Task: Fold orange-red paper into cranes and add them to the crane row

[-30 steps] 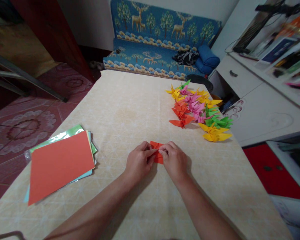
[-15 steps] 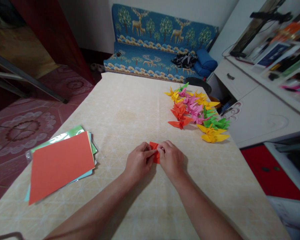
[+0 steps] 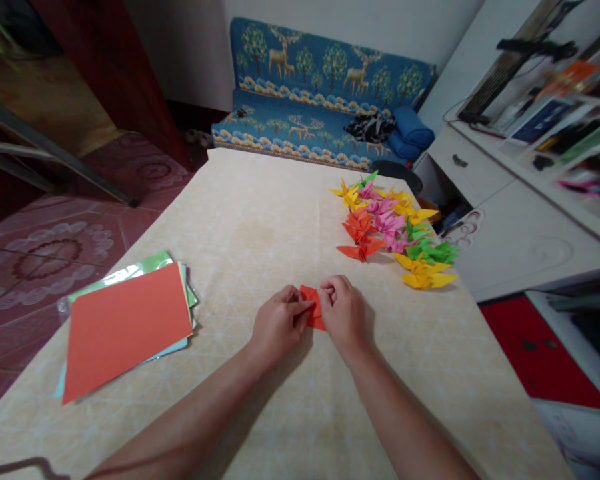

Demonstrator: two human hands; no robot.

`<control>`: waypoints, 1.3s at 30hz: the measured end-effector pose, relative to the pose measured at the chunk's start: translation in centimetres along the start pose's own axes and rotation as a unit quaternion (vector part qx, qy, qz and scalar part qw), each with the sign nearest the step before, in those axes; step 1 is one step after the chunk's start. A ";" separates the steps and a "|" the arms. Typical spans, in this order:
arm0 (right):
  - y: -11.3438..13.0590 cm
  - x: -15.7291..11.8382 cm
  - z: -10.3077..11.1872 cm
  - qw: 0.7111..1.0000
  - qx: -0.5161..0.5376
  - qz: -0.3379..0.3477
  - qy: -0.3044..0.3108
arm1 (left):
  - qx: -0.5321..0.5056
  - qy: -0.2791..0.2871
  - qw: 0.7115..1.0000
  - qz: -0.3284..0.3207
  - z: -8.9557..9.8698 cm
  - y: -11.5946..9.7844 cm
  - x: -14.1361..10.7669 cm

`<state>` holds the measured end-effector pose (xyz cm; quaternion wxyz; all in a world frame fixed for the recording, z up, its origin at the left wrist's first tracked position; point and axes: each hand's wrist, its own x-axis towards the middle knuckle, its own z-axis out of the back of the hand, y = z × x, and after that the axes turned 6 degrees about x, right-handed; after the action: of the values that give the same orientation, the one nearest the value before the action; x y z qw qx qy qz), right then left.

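A small folded piece of red paper [image 3: 313,319] lies on the patterned tablecloth [image 3: 260,267] between my hands. My left hand [image 3: 280,320] is at its left side, thumb and index finger closed on the paper. At the right edge my right hand [image 3: 344,317] has its fingers bent and pinched together on the paper, covering part of it. To the upper right, folded paper cranes lie in a group: red ones [image 3: 361,249], pink ones [image 3: 387,223], yellow ones [image 3: 424,272] and green ones [image 3: 437,251].
A stack of paper sheets with a red one [image 3: 127,330] on top lies at the left, over a clear plastic packet. Beyond the table stands a blue patterned sofa [image 3: 300,127]. A white cabinet [image 3: 525,227] with cluttered shelves is at the right.
My right hand has shifted slightly right and up along the red paper, uncovering more of it. My left hand stays nearly in place. The view has tilted slightly.
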<state>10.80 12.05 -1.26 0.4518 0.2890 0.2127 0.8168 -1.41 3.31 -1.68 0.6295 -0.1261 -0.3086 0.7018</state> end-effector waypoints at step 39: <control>1.8 -1.6 0.9 0.985 0.011 -0.046 0.165 | -0.120 0.000 0.992 0.029 0.6 0.9 -0.6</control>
<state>11.00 9.83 0.00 0.4440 0.1454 0.3062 0.8294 -2.40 2.54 -1.88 0.5890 -0.2099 -0.3865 0.6779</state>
